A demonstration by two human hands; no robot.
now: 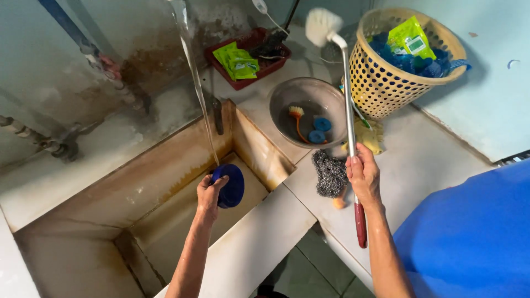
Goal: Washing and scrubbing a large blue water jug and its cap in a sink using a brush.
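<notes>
My left hand (208, 190) holds a dark blue round bowl (231, 185) over the stained sink basin (165, 221). A thin stream of water (199, 94) falls onto the bowl's rim. My right hand (362, 175) grips a long brush by its metal shaft (349, 110), above the red handle end (360, 223). The brush's white bristle head (322, 26) points away over the counter. Just left of my right hand lies a grey steel-wool scourer (329, 173).
A grey bowl (287, 96) on the counter holds a small orange brush and blue lids. A beige perforated basket (381, 83) with blue and green packets stands at the back right. A red tray (248, 77) with green packets sits behind. Pipes (55, 144) run along the left wall.
</notes>
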